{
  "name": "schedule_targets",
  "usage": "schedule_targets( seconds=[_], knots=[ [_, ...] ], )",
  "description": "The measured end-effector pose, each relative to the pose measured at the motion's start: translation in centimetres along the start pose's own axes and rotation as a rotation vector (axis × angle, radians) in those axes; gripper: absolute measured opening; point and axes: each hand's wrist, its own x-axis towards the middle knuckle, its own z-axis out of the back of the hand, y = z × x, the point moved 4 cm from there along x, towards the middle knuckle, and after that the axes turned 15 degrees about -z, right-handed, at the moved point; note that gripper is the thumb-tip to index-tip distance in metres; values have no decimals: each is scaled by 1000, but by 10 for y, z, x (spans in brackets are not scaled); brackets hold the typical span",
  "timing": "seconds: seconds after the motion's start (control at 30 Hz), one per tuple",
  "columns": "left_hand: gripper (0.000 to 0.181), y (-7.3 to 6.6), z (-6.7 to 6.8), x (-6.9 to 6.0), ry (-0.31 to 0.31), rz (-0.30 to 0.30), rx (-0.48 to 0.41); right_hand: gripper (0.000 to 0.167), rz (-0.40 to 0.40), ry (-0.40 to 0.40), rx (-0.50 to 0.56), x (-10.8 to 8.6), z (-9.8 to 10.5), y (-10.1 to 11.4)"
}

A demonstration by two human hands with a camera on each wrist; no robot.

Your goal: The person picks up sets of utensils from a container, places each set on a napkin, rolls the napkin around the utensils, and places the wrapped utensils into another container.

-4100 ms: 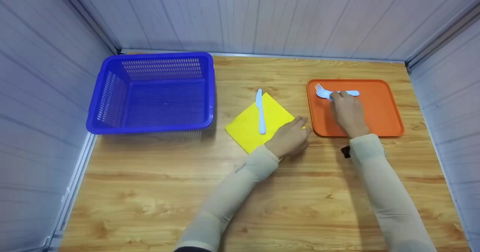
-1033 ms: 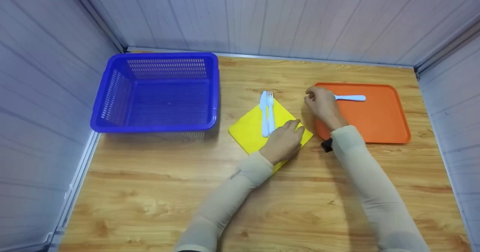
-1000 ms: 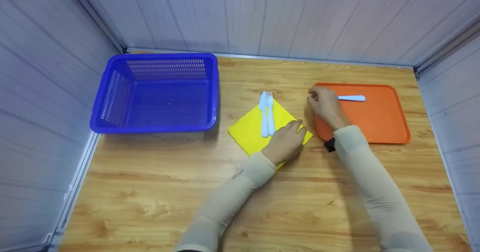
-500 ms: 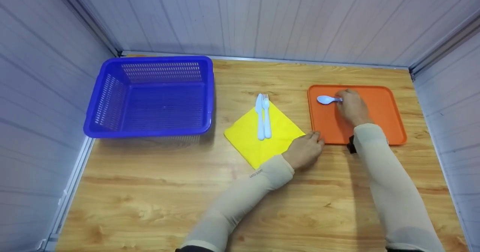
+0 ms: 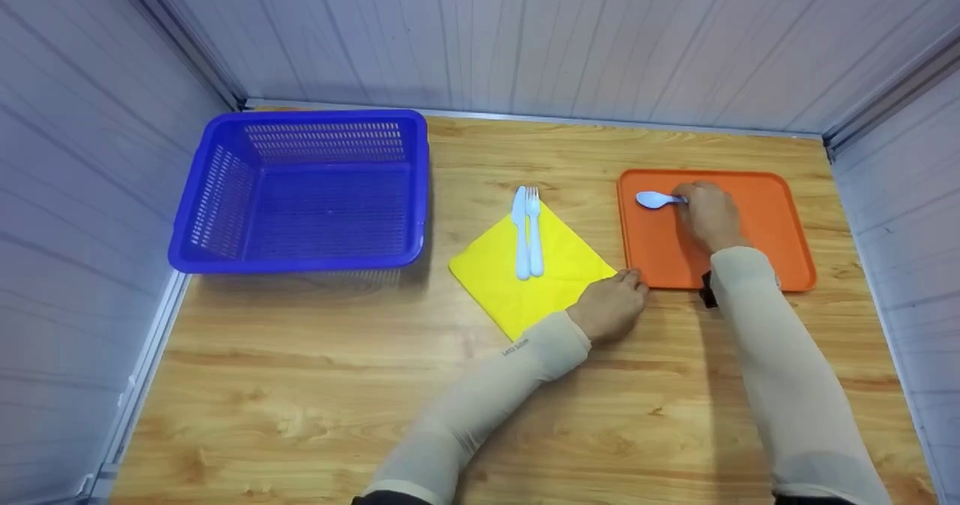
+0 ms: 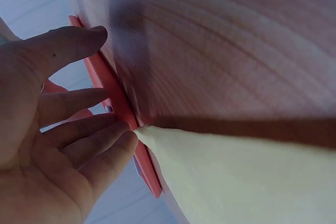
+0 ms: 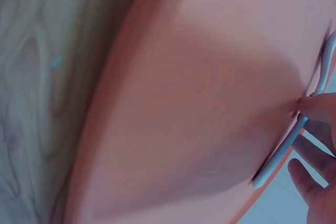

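While your right hand [image 5: 709, 216] pinches the spoon [image 5: 653, 199], your loose-fingered left hand [image 5: 610, 307] overlaps the napkin [image 5: 556, 289] between basket [image 5: 300, 266] and tray [image 5: 771, 227].

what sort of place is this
Probably a small enclosed work booth, perhaps for practising or recording tasks, rather than a dining room: pale panels rise on three sides of a wood-grain tabletop, with a blue plastic basket and an orange tray set out.

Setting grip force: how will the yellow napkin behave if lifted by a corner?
Probably floppy: the yellow napkin looks like a thin sheet lying flat. Likely light for its size, given that thinness. The knife and fork lying mostly on it would probably slide as it tilts.
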Motion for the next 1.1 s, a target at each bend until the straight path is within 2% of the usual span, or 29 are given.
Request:
schedule_targets(
  seconds=[0.1, 0.23, 0.33, 0.43, 0.57, 0.67, 0.8, 0.97, 1.1],
  knots=[
    [36, 2, 2, -2, -1, 6, -54, 22, 23, -21, -17, -2, 3, 4],
    [38, 8, 7, -14, -30, 18, -86, 20, 81, -74, -10, -4, 7, 21],
    [38, 15, 13, -28, -73, 43, -76, 20, 104, -94, 10, -8, 9, 38],
    [36, 24, 20, -46, -109, 87, -59, 20, 104, -77, 33, -13, 10, 58],
    [43, 40, 24, -71, -102, 186, -134, 18, 75, -30, 70, -21, 9, 87],
    [53, 52, 20, -92, -72, 279, -212, 19, 34, 21, 135, -27, 6, 108],
    [57, 64, 12, -118, -78, 360, -233, 18, -24, 88, 222, -31, -3, 132],
    [58, 70, 2, -145, -112, 390, -221, 19, -89, 145, 292, -36, -20, 152],
    [60, 69, -7, -162, -76, 427, -223, 22, -113, 171, 283, -39, -36, 164]
  ],
)
